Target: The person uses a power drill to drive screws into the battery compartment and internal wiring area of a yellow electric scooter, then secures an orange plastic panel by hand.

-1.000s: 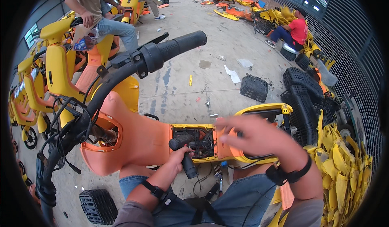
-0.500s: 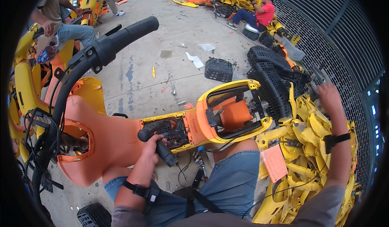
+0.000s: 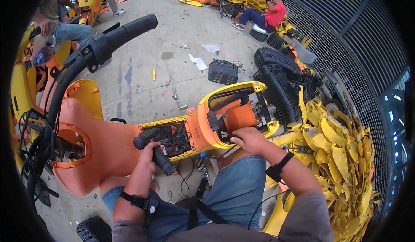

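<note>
An orange-and-yellow electric scooter [image 3: 108, 140] lies across in front of me, its body stripped open along the middle. In my left hand [image 3: 149, 153] is a black cordless drill [image 3: 162, 160], gripped by its handle, its head over the open compartment [image 3: 175, 138] with dark wiring. My right hand [image 3: 250, 140] is at the near edge of the yellow rear frame [image 3: 222, 147], fingers loosely bent and seemingly empty; their tips are partly hidden. Inside that frame sits an orange box-like part [image 3: 242, 116]. The black handlebar [image 3: 125, 34] rises at the left.
A heap of yellow plastic panels [image 3: 333, 155] fills the right side. Black baskets [image 3: 222, 71] stand beyond the scooter. A ratchet-like metal tool [image 3: 205, 173] lies below it. One person [image 3: 272, 15] sits at the far right; another [image 3: 65, 26] is at the left.
My right hand has come down from above the yellow heap to the scooter's rear frame. The drill stays in my left hand over the compartment. The whole view has shifted slightly.
</note>
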Motion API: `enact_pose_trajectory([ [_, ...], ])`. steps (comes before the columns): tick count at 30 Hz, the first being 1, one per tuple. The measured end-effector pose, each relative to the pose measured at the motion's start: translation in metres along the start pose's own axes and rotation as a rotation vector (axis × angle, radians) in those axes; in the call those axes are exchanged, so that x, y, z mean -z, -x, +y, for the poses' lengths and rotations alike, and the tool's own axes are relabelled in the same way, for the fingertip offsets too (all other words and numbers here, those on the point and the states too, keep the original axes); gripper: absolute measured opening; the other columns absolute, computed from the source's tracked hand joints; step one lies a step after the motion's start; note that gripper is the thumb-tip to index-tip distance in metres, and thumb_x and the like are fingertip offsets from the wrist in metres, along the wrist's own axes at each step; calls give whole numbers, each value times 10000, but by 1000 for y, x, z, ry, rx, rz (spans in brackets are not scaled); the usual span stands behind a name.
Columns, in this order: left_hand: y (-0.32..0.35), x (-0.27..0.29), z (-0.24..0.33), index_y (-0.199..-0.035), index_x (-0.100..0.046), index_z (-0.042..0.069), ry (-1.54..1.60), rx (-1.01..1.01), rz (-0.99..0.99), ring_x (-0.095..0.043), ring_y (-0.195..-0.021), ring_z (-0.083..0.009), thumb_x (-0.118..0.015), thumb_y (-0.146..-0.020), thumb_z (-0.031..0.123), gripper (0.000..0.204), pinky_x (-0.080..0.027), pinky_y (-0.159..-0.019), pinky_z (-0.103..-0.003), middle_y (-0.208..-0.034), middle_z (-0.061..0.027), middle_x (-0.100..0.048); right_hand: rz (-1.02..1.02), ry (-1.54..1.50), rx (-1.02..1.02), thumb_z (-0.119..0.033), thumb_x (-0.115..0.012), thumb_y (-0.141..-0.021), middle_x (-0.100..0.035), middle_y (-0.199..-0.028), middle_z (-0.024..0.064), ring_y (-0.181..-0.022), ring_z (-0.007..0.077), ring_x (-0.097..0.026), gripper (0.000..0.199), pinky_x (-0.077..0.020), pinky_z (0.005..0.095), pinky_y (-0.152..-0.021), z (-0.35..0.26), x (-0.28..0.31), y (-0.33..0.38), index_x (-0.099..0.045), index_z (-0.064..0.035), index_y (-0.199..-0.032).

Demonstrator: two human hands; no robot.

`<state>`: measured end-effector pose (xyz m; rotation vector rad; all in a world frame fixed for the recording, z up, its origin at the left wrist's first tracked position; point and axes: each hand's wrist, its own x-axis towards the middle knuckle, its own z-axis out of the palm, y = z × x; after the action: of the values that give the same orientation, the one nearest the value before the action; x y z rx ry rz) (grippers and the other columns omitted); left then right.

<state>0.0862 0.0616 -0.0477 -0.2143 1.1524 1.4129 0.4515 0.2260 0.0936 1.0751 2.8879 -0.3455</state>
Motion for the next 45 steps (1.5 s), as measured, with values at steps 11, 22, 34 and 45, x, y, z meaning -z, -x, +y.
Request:
enact_pose_trajectory([
  [11,12,-7,-1,-1064,-606,11,-33,13,-6,-661,-819,-209,-620,-883,100,202,-556,-713,-367,-925,-83,-676,-119,124,-154,-464,-416,-1004,-715,-918,169,-917,363,-668,508,-498,477,-843,-6,-21,-8,-715,-71,-888],
  [22,24,-17,2,-1014,-617,-7,7,-15,13,-658,-781,-219,-643,-861,93,185,-556,-695,-362,-893,-134,-664,-19,171,-173,-438,-448,-980,-721,-859,150,-871,336,-682,481,-495,457,-839,-7,-27,-8,-720,-71,-830],
  [34,15,-11,-1,-1006,-614,-12,19,8,-1,-661,-806,-214,-651,-858,94,185,-554,-721,-351,-899,-114,-656,52,175,-148,-437,-474,-971,-712,-797,157,-810,342,-683,485,-505,459,-793,-5,-31,-8,-709,-64,-767],
  [45,12,-11,-3,-1003,-605,-25,37,24,-4,-663,-806,-216,-643,-858,78,181,-557,-719,-351,-912,-118,-651,85,171,-178,-429,-500,-951,-711,-772,164,-780,352,-682,485,-516,457,-793,-5,-31,-8,-728,-59,-735],
])
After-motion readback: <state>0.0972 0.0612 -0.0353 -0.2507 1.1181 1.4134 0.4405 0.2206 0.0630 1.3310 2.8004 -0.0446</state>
